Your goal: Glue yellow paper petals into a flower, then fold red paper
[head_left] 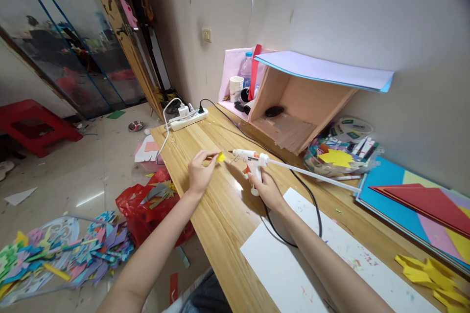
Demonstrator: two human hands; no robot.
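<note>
My right hand (269, 190) is wrapped round the grip of a white hot glue gun (253, 157) above the wooden table. A long, pale glue stick (316, 174) sticks out of the gun's back end, and the dark nozzle points left. Pinched in the fingertips of my left hand (201, 172) is a small piece of yellow paper (221, 157). The nozzle is close to the paper, with a small gap between them. Under my right forearm lies a white sheet (293, 264) with coloured smudges. Folded yellow paper pieces (428, 274) rest at the lower right.
A black cord (319, 210) loops over the table to a power strip (190, 120). Behind stand an open box (293, 102), paper cups (236, 89) and a basket of markers (338, 156). Coloured paper sheets (389, 181) lie right. A red bag (147, 215) sits beside the table's left edge.
</note>
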